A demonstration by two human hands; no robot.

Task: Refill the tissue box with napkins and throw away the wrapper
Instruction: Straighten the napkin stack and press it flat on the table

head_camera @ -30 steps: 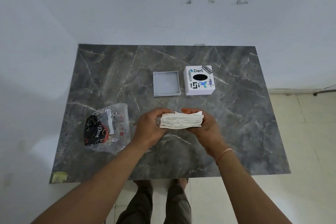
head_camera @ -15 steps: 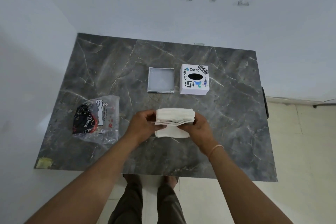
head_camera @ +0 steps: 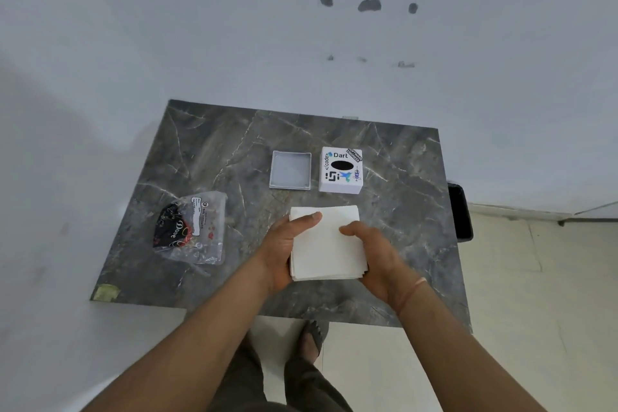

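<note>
A white stack of napkins (head_camera: 329, 246) is held flat, its top face toward me, above the near middle of the dark marble table (head_camera: 214, 150). My left hand (head_camera: 284, 244) grips the stack's left side, thumb on top. My right hand (head_camera: 371, 252) grips its right side. Behind the stack stands the white tissue box (head_camera: 340, 170) with stickers and a black oval opening on top. Its grey lid or base tray (head_camera: 290, 169) lies to the left of the box. The clear plastic wrapper (head_camera: 192, 229) with black and red print lies crumpled at the table's left.
The table stands against a white wall at the back and left. A black object (head_camera: 460, 211) hangs off the table's right edge. A yellowish tape patch (head_camera: 106, 292) marks the near left corner. My legs and a sandalled foot (head_camera: 314, 338) show below the near edge.
The napkin stack has been turned from edge-on to flat, with its broad face up, while both hands keep hold of it. The camera has tilted up, so the table sits lower in view.
</note>
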